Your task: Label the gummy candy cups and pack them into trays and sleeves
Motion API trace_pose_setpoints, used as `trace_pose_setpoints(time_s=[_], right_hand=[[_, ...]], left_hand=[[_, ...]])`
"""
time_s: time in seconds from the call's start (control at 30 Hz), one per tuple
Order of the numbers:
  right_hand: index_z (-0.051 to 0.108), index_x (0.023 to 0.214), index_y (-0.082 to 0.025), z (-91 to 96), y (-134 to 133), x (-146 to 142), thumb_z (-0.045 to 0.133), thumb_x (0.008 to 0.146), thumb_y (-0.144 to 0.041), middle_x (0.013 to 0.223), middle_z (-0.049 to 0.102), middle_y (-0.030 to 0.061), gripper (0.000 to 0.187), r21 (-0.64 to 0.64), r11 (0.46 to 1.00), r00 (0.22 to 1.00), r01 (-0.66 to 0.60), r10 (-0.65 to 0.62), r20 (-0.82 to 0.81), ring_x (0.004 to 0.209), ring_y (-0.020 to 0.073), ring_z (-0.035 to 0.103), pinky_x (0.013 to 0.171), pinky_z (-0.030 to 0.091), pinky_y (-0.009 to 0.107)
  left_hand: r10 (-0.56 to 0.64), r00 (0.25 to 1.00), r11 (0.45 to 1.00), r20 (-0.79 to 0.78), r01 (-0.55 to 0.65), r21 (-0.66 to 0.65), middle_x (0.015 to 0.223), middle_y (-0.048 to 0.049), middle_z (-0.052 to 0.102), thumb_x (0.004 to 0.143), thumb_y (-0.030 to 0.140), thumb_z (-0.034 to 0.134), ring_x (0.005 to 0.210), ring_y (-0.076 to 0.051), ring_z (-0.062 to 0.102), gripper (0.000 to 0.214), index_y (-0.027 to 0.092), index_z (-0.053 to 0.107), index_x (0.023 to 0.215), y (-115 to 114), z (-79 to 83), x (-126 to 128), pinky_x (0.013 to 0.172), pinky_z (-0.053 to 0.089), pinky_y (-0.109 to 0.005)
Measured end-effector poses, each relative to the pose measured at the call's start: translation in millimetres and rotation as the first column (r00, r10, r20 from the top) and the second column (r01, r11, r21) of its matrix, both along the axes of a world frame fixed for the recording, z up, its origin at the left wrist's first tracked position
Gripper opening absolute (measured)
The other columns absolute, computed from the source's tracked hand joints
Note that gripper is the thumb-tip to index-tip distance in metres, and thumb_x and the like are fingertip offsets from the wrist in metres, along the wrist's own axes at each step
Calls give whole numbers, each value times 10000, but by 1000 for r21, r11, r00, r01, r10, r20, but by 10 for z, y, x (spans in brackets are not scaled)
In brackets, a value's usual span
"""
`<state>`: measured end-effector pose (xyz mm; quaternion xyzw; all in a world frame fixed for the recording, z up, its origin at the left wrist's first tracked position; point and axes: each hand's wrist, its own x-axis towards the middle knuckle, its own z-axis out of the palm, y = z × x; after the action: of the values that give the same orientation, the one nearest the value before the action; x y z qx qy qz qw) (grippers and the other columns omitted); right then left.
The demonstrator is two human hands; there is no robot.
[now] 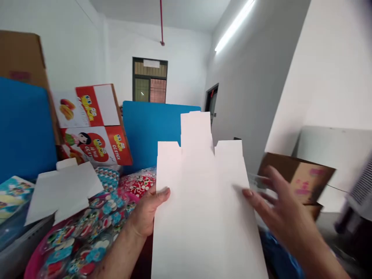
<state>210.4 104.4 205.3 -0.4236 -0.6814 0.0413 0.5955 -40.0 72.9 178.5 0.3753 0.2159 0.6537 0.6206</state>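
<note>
Step in hand: we judge it to be the handling of a flat white carton blank (pixel 200 201), its end flaps standing unfolded.
Next move: by our reading, it calls for a firm hold at the right edge, matching the left, before any flap is bent.
Blank's place: upright in front of us, centre of view, lower end out of frame.
Left hand (pixel 148 215): we grasp the left edge, thumb flat on the near face, fingers mostly hidden behind.
Right hand (pixel 283 207): loosely spread, blurred; thumb tip overlaps the right edge, but whether it touches we cannot tell. No clear grip.
Pink tub (pixel 32 261): low on our left, heaped with wrapped packets (pixel 95 232).
Second white card (pixel 66 188): lying tilted at the tub's far left side, apart from our hands.
</note>
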Motion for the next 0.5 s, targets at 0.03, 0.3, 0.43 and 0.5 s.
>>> trace_pose_setpoints(time_s=[0.03,0.3,0.43,0.5], right_hand=[[457,1289,-220,49,69,65,626,720,-464,1190,577,136,642,-179,970,982,-168,147,-121,984,303,591,717,535,398],[412,1278,-380,-27,325,112,609,781,-342,1245,549,-8,536,-224,736,735,-638,497,-461,931,165,604,739,509,275],[432,1267,-331,397,614,168,622,741,-298,1059,646,3,561,-330,718,763,-613,431,-482,742,164,641,607,512,260],[399,1290,-319,502,709,99,628,683,-214,967,671,2,657,-401,640,731,-656,405,-549,630,167,639,528,502,266]], left_hand=[[-45,998,999,-37,45,-7,918,-117,692,689,209,697,845,-283,652,478,140,569,1144,22,-31,14,767,499,-394],[-54,990,999,-132,54,-3,1041,-54,662,718,131,608,841,-255,646,665,285,377,1322,292,213,312,725,502,-388],[-136,982,990,-133,128,-64,1002,-91,669,673,107,591,811,-275,650,610,204,467,1262,478,620,367,737,495,-423],[-184,973,978,-141,167,-127,947,-122,678,679,138,597,804,-297,650,504,133,544,1180,542,738,370,740,489,-436]])
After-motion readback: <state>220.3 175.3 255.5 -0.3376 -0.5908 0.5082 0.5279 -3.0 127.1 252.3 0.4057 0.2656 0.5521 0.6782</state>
